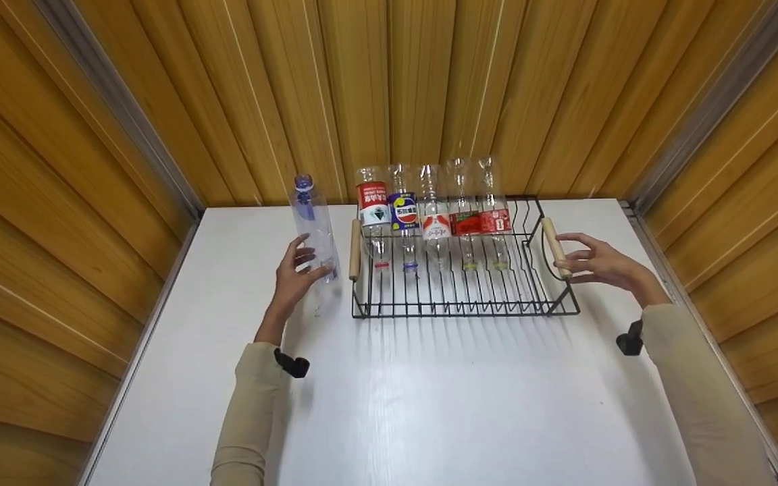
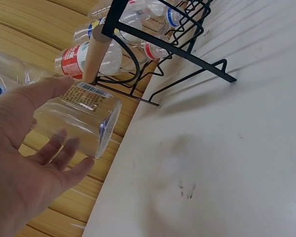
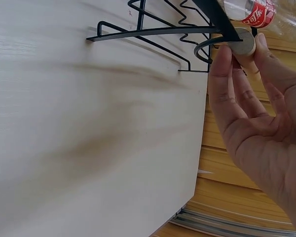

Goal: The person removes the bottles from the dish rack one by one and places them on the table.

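Observation:
To the left of a black wire rack [image 1: 463, 314], my left hand [image 1: 289, 280] holds a clear plastic bottle [image 1: 318, 223], neck up. The thumb lies over the side near the printed text, and the other fingers curve behind; in the left wrist view, the bottle's base appears off the tabletop. At the rack's right end, my right hand [image 1: 598, 263] pinches the wooden handle [image 1: 552, 239] between thumb and fingers. Several clear bottles stand neck down in a row in the rack, among them a Pepsi bottle [image 1: 404, 211] and a bottle with a red-and-white label [image 1: 373, 202].
A second wooden handle [image 1: 354, 250] is on the rack's left end, close to my left hand. The white table [image 1: 389, 405] reaches back to a wood-panelled wall [image 1: 423, 88]. Panelled walls also flank both sides.

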Available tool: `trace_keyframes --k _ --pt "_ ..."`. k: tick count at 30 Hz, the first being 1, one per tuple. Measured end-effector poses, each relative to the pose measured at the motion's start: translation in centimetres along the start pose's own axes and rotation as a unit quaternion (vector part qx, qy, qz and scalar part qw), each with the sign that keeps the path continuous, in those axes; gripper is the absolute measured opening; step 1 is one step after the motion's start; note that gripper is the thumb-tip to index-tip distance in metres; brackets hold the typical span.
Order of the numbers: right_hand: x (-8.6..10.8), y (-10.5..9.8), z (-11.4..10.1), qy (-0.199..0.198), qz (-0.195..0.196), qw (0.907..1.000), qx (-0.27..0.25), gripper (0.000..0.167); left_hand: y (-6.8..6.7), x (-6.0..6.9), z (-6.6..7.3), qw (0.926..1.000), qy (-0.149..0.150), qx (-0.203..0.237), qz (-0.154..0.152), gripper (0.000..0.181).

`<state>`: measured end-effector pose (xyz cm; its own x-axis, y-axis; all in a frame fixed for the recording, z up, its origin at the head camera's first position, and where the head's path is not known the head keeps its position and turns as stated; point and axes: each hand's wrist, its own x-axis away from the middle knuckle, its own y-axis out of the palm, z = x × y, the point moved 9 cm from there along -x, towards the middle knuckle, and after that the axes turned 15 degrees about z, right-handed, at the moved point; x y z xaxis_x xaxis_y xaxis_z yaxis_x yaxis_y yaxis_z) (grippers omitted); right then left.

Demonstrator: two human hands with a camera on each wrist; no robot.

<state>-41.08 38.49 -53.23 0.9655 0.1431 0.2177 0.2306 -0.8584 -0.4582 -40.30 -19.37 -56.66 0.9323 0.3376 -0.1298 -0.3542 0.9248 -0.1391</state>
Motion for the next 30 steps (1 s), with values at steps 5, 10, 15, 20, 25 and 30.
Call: trace_keyframes --k 5,10,15,20,25,30 --pt "0.1 0.0 0.3 0.011 0.004 0.9999 -0.003 0.080 0.7 -0.9 -1.2 1.0000 0.007 -0.001 0.006 0.085" --pt "0.1 0.2 0.5 0.008 0.006 0.9999 -0.003 0.080 1.5 -1.8 -2.2 0.9996 -0.006 -0.026 0.013 0.083" --pt "0.0 0.2 0.5 -0.001 0.007 1.0000 0.001 0.080 2.7 -2.7 -3.1 0.9986 -0.024 -0.045 0.012 0.081" --pt "0.0 0.2 0.8 0.007 0.012 0.9998 -0.012 0.078 3.7 -3.3 -3.7 0.9983 -0.013 -0.055 0.012 0.079" --pt "-0.1 0.5 0.4 -0.003 0.003 0.9997 -0.025 0.078 3.9 -3.8 -4.3 0.9980 0.000 -0.059 0.023 0.076" --pt "0.3 0.5 0.9 0.015 0.003 0.9995 -0.028 0.079 4.7 -4.0 -4.3 0.9973 0.018 -0.070 0.016 0.074"
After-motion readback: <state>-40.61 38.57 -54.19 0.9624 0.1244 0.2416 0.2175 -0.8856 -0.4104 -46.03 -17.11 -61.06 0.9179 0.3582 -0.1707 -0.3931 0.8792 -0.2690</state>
